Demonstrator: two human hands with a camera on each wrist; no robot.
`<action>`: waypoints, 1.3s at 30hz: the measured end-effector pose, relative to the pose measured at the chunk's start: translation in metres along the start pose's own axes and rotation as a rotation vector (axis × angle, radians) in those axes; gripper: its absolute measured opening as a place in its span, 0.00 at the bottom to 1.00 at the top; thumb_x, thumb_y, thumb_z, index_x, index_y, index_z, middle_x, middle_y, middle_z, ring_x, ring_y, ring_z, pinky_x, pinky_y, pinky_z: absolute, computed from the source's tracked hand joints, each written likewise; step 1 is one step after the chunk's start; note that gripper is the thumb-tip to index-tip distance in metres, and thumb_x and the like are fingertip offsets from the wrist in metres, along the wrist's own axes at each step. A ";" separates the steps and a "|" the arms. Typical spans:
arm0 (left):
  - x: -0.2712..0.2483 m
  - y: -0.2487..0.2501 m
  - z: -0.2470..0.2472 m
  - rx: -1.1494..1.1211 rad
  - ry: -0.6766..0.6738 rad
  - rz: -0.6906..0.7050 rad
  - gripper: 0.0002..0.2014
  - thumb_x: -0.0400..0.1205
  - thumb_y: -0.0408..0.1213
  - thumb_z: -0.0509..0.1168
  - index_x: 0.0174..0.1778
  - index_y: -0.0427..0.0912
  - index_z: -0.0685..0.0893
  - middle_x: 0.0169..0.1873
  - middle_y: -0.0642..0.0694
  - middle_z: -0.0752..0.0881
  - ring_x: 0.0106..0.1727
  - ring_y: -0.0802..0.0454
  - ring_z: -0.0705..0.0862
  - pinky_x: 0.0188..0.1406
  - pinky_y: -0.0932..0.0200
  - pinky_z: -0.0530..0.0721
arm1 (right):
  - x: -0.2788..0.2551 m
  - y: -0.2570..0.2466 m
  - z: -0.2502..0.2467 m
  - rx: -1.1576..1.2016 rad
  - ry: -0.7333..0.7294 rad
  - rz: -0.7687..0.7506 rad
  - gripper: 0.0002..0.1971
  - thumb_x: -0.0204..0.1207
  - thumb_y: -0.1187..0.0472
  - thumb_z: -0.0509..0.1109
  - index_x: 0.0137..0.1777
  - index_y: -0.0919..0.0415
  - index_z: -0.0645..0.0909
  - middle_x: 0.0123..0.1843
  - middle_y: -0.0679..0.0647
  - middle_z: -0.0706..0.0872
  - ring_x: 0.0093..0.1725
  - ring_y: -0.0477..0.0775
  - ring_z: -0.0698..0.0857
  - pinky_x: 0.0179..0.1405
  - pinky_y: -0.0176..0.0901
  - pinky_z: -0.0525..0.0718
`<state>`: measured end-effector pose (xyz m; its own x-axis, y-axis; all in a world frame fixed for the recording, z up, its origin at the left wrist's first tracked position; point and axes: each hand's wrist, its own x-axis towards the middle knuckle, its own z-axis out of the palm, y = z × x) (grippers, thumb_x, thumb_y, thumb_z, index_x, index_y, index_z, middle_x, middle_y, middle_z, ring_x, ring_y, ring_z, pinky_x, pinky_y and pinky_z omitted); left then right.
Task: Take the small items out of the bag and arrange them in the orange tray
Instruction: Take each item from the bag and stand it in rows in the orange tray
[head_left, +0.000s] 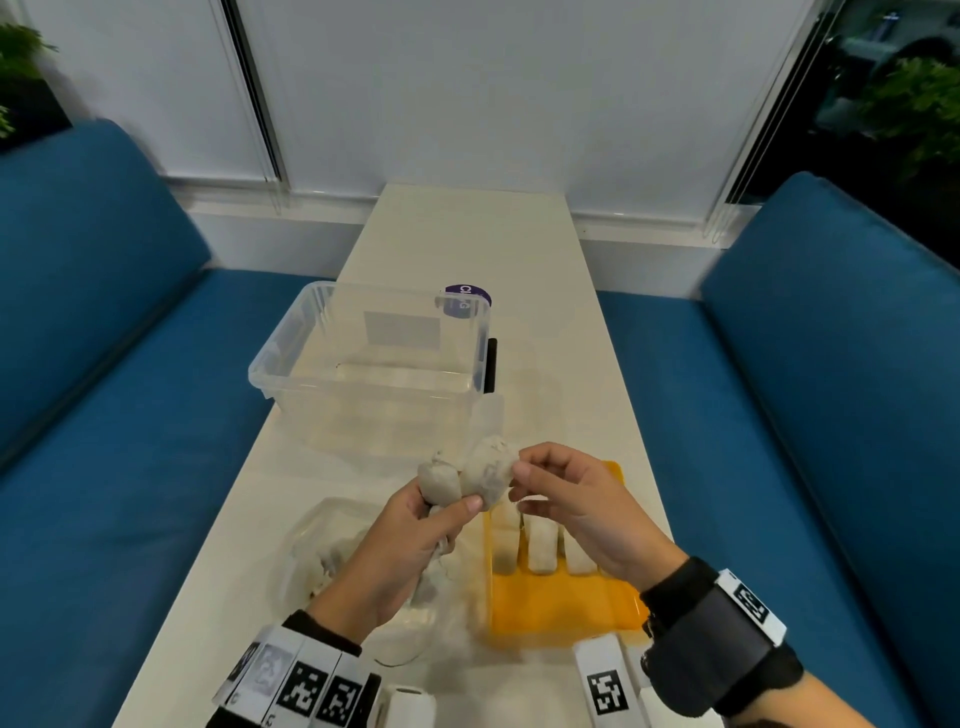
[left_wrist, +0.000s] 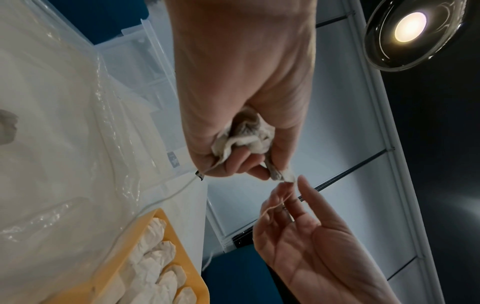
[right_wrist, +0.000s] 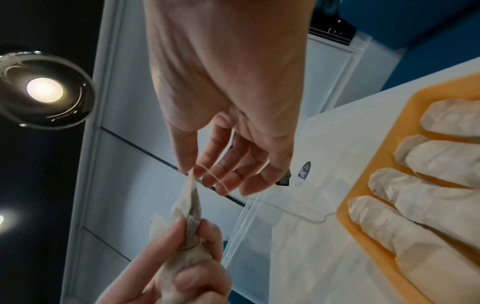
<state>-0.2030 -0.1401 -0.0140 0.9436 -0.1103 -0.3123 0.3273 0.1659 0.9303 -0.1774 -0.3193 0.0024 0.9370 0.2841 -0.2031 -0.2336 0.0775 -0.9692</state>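
Two small white pouches are held up over the table. My left hand (head_left: 457, 506) grips them from below, one pouch (head_left: 439, 480) beside the other pouch (head_left: 485, 473). My right hand (head_left: 519, 475) pinches the right pouch's edge between thumb and forefinger. In the right wrist view the pinched pouch tip (right_wrist: 191, 181) shows, with a thin thread (right_wrist: 215, 176) across the fingers. The orange tray (head_left: 561, 608) lies under my right hand and holds several white pouches (head_left: 540, 545) in a row. The clear plastic bag (head_left: 322, 545) sits left of the tray, with more pouches inside.
An empty clear plastic box (head_left: 291, 338) stands behind the bag, mid-table. A purple round sticker (head_left: 467, 299) and a black object (head_left: 491, 364) lie by its right side. Blue sofas flank the narrow white table (head_left: 467, 234).
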 end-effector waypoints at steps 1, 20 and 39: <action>0.000 0.000 0.000 0.010 0.003 0.002 0.09 0.78 0.31 0.68 0.53 0.43 0.83 0.38 0.42 0.75 0.32 0.55 0.69 0.30 0.63 0.71 | 0.001 -0.001 0.001 -0.003 -0.007 -0.004 0.14 0.67 0.55 0.72 0.50 0.62 0.83 0.41 0.52 0.87 0.41 0.48 0.85 0.48 0.42 0.83; -0.039 0.014 -0.071 -0.090 0.216 0.087 0.16 0.64 0.43 0.77 0.45 0.44 0.82 0.34 0.49 0.83 0.25 0.59 0.74 0.31 0.64 0.76 | 0.032 0.050 -0.043 -0.878 -0.109 0.164 0.02 0.77 0.57 0.71 0.46 0.53 0.82 0.41 0.46 0.82 0.42 0.45 0.79 0.44 0.32 0.76; -0.045 0.004 -0.060 -0.077 0.183 0.056 0.26 0.59 0.54 0.79 0.46 0.42 0.83 0.33 0.49 0.82 0.24 0.59 0.72 0.33 0.62 0.72 | 0.061 0.080 -0.025 -1.044 -0.130 0.413 0.09 0.76 0.55 0.71 0.53 0.57 0.83 0.49 0.52 0.81 0.49 0.49 0.78 0.45 0.36 0.73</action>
<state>-0.2410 -0.0760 -0.0075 0.9516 0.0801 -0.2965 0.2700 0.2424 0.9319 -0.1326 -0.3194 -0.0910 0.7898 0.2052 -0.5781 -0.1306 -0.8645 -0.4853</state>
